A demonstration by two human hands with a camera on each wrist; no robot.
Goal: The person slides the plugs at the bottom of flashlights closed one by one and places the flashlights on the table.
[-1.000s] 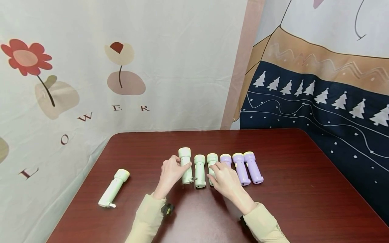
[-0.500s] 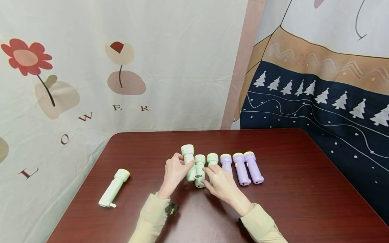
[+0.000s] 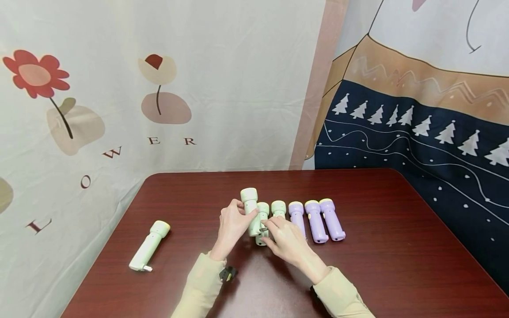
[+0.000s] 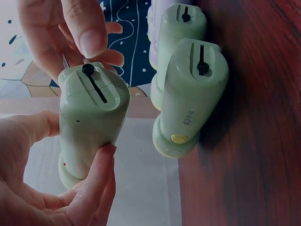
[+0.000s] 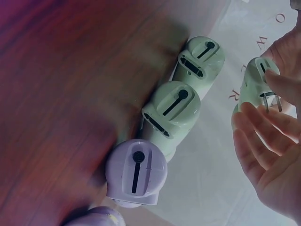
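My left hand (image 3: 233, 223) grips a pale green plug-in flashlight (image 3: 249, 201), raised above the row with its lamp end pointing away from me. Two metal prongs (image 5: 266, 101) stick out near its tail in the right wrist view. A black slider (image 4: 88, 69) sits in a slot on its end face. My right hand (image 3: 287, 238) reaches in from the right, fingers extended around the prongs and thumb (image 4: 91, 42) right at the slider end. Two more green flashlights, one (image 4: 195, 89) with a yellow switch, lie below and beside the held one.
Three purple flashlights (image 3: 317, 223) continue the row to the right. Another green flashlight (image 3: 148, 247) lies apart on the left, its prongs folded out. The dark red-brown table (image 3: 397, 265) ends at a printed curtain (image 3: 238, 88) behind.
My left hand has carried the green flashlight right and slightly away, so it now overlaps the neighbouring one in the head view. My right hand has shifted left to its tail.
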